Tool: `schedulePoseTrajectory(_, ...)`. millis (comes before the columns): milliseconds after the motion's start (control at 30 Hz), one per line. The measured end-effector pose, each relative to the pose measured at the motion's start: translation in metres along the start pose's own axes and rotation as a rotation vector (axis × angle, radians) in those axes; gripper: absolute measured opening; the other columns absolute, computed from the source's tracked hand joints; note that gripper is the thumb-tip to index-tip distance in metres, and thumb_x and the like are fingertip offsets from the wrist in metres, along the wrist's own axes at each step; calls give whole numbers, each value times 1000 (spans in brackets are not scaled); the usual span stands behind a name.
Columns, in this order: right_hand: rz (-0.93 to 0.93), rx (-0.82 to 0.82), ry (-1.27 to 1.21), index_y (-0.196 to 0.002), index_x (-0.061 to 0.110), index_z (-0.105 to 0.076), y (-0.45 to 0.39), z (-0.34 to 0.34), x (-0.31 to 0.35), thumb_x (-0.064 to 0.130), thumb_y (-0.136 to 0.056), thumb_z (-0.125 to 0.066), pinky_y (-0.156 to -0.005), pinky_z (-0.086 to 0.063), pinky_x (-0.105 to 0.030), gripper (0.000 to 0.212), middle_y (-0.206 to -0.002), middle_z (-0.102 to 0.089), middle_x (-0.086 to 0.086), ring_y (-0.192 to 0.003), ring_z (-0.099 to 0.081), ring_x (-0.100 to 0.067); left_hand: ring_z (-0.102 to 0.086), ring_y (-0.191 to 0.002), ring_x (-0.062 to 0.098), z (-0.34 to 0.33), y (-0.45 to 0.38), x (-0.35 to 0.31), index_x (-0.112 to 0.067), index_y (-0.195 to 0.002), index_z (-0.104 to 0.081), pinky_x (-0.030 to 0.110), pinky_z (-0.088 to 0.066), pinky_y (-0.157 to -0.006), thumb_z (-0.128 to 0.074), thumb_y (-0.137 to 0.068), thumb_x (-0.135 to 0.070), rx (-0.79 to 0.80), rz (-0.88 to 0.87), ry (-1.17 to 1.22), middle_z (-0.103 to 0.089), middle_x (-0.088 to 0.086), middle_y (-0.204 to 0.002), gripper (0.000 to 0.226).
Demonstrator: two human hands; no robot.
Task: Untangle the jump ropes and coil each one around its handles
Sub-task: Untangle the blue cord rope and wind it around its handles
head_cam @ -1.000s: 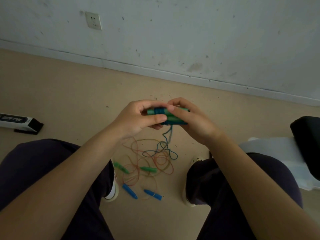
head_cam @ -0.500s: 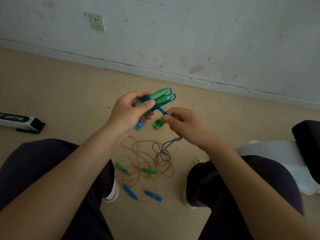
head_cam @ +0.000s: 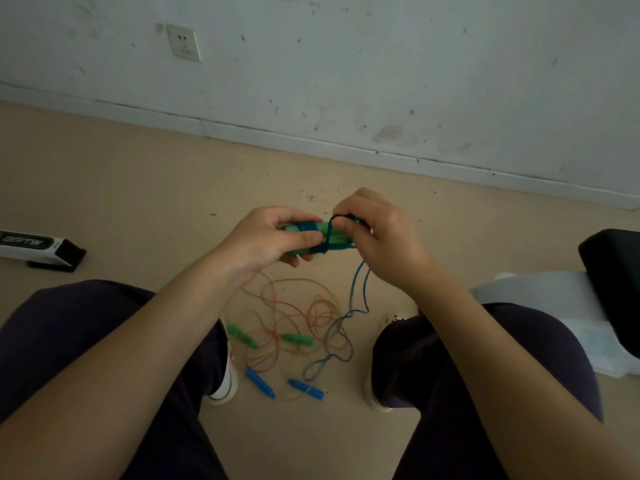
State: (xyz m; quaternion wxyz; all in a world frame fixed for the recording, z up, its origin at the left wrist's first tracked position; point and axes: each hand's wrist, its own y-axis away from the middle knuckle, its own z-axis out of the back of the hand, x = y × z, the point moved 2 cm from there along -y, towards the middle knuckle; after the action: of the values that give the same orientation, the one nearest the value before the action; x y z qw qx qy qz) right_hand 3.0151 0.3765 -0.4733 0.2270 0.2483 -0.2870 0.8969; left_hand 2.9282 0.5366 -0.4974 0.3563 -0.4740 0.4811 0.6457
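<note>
My left hand [head_cam: 266, 240] grips a pair of green handles [head_cam: 322, 237] held side by side, with blue rope wound round them. My right hand [head_cam: 377, 233] pinches the blue rope [head_cam: 356, 289] at the handles' right end; its loose doubled length hangs down to the floor. On the floor between my feet lies a tangle of orange and yellow ropes [head_cam: 298, 320] with two green handles [head_cam: 242, 336] [head_cam: 298, 338] and two blue handles [head_cam: 260, 382] [head_cam: 306, 389].
A white and black box [head_cam: 38, 245] lies on the floor at the left. A black seat [head_cam: 613, 271] over white plastic [head_cam: 554, 306] stands at the right. My knees flank the tangle. The wall with a socket [head_cam: 183, 43] runs behind.
The handles have swung from tilted up to lying level between my hands. My right hand has risen from below them to their right end, carrying the blue rope over the bundle.
</note>
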Motion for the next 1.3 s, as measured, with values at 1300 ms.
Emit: schedulePoseTrajectory(1300,-540,227,-702,-112,11,-56,8,-14,-7,25,-84,-70,-53,-36,-28,34,-64,-53,2,-55,-45,-12,-67,-76,24,6,2,-9,-16,-104,-67,27,-59,-67,-74,-70,-19,-15,-89,441,-71,9,-97,35)
